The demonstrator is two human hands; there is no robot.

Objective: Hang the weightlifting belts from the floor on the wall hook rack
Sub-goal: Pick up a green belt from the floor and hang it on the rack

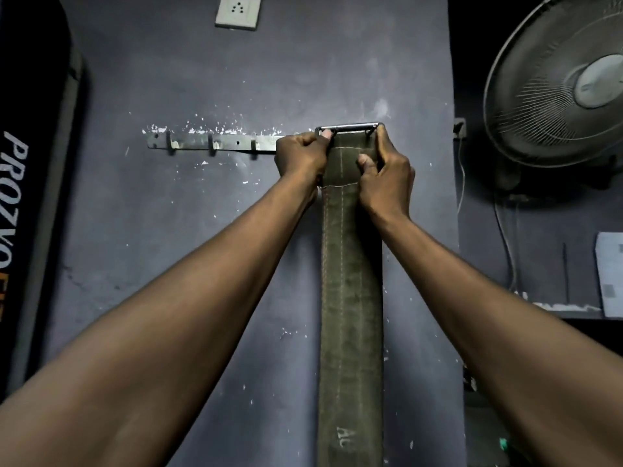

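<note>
— Belt (pixel 350 298) against dark wall, buckle (pixel 347 127) raised to right end of hook rack (pixel 215 143); left hand (pixel 300 158) closed on buckle's left corner, right hand (pixel 386 176) gripping right edge, thumb pressed on strap.

— Seated on a hook yet?

— Cannot tell; hook hidden behind strap and knuckles.

— Best handling?

— Probably keep buckle level; lower straight down till frame catches; ease grip one hand at a time; test hang before letting go; three hooks free at left.

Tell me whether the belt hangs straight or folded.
Straight. The belt runs flat down the wall from its buckle, held at rack height by left hand and right hand.
</note>
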